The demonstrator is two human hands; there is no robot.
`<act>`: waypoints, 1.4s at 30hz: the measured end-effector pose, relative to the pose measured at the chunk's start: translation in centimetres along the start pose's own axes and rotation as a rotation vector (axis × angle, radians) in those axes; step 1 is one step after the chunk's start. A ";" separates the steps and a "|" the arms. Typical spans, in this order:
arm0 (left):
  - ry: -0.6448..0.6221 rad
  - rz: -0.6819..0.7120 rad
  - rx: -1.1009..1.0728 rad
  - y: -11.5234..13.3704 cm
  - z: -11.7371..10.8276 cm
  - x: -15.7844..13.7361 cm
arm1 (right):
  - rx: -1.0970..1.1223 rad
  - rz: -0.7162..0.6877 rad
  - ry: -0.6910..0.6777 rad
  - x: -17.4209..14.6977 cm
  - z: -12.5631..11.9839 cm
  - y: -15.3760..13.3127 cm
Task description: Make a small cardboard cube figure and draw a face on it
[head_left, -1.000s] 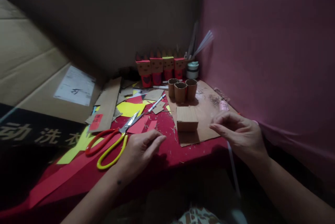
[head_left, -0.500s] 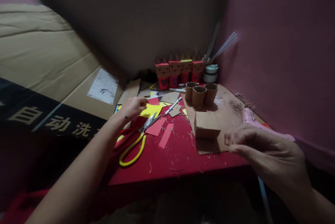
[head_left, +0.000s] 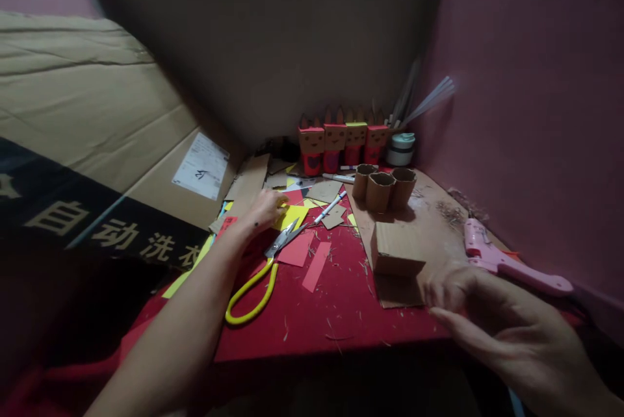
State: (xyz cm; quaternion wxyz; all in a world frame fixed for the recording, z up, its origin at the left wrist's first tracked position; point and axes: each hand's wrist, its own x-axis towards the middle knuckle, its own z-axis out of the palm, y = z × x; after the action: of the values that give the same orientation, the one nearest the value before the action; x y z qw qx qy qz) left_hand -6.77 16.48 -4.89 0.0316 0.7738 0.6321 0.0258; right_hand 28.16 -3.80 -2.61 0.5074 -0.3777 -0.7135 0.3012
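My left hand (head_left: pixel 266 210) reaches over the left edge of a sheet of yellow paper (head_left: pixel 296 215); its fingers are bent and partly hidden, so their grip cannot be made out. Just below it lie scissors (head_left: pixel 253 293) with yellow handles, blades pointing away on pink paper pieces (head_left: pixel 297 249). At the right, my right hand (head_left: pixel 507 319) hangs near the table's front edge, thumb and fingers apart, holding nothing I can see. Beside its fingertips a folded cardboard box shape (head_left: pixel 400 248) stands on a flat cardboard piece (head_left: pixel 397 292).
Three cardboard tubes (head_left: pixel 380 193) stand behind the box shape. Farther back are several red figures with cardboard heads (head_left: pixel 335 138) and a pale green jar (head_left: pixel 400 149). A pink glue gun (head_left: pixel 511 264) lies right. A marker (head_left: pixel 330 206) rests among scraps; a large carton (head_left: pixel 146 112) leans left.
The view has shifted, so the table sits lower and farther right. My right thumb and fingers have spread apart. My left hand stays by the yellow paper, slightly farther right.
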 end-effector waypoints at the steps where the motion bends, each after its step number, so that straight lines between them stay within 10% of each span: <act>1: 0.031 -0.012 -0.003 -0.1 -0.3 -0.3 | -0.010 -0.044 -0.049 0.3 0.7 -0.2; 17: 0.223 -0.277 0.025 -3.5 -1.6 -1.9 | -0.175 -0.913 -0.508 6.1 17.2 0.2; 26: 0.206 -0.173 0.118 -3.7 -0.8 -1.4 | -0.271 -0.925 -0.526 5.3 21.5 3.3; 35: 0.034 0.229 0.005 0.8 0.2 -1.5 | -0.322 -0.828 -0.677 4.6 21.5 2.0; 42: -0.049 0.193 0.009 -0.6 0.7 -1.5 | -0.269 -0.750 -0.834 5.1 21.6 2.0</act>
State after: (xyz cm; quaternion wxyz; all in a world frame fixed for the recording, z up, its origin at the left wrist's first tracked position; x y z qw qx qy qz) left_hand -7.62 15.09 -5.65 0.0410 0.8315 0.5539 0.0070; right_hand 7.07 0.58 -8.28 0.2028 -0.0093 -0.9704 0.1306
